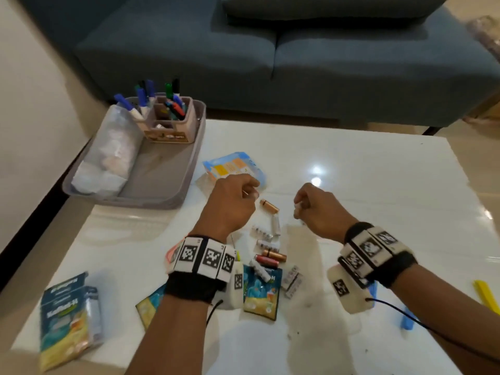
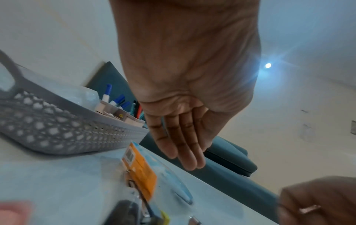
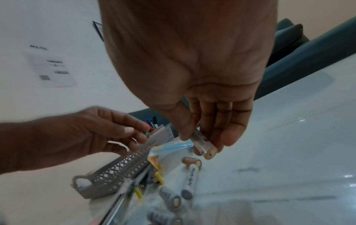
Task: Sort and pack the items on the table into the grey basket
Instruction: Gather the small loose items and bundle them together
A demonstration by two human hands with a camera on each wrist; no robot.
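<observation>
My right hand (image 1: 300, 205) hovers over the middle of the white table (image 1: 378, 185) and pinches a white battery (image 3: 204, 144) between thumb and fingers. My left hand (image 1: 247, 192) floats just to its left with fingers loosely curled; nothing shows in it. Below the hands lie loose batteries: a copper one (image 1: 269, 206), a white one (image 1: 276, 226) and several more (image 1: 267, 255). The grey basket (image 1: 196, 150) stands at the table's far left. It holds a pen organiser (image 1: 170, 123) and a clear bag of white items (image 1: 113, 155).
A blue-and-orange packet (image 1: 232, 166) lies just beyond my left hand. Sachets lie at the near left (image 1: 65, 320) and near centre (image 1: 261, 290), beside a blister pack (image 1: 292, 280). Yellow (image 1: 484, 290) and blue (image 1: 405, 320) items sit at the right. A blue sofa (image 1: 270, 63) is behind the table.
</observation>
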